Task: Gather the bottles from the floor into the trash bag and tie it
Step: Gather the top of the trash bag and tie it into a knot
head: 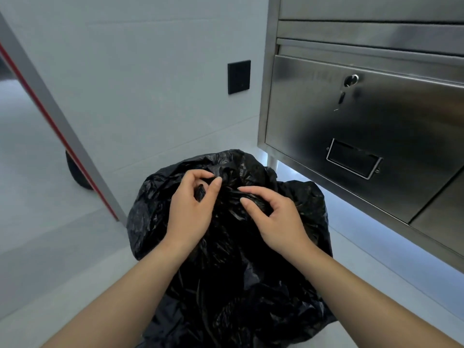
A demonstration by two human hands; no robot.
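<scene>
A black trash bag (233,272) stands bulging on the pale floor in the middle of the head view. Its top is gathered into a twisted bunch between my hands. My left hand (192,209) pinches a strand of the bag's plastic between thumb and fingers. My right hand (273,217) curls around the other bunched strand just to the right. The two hands almost touch over the knot area. No bottles show; whatever is inside the bag is hidden.
A stainless steel cabinet (364,116) with a lock and a label holder stands close on the right, raised off the floor. A slanted grey and red frame leg (57,121) with a black wheel (75,172) stands at left. A black wall plate (239,77) sits behind.
</scene>
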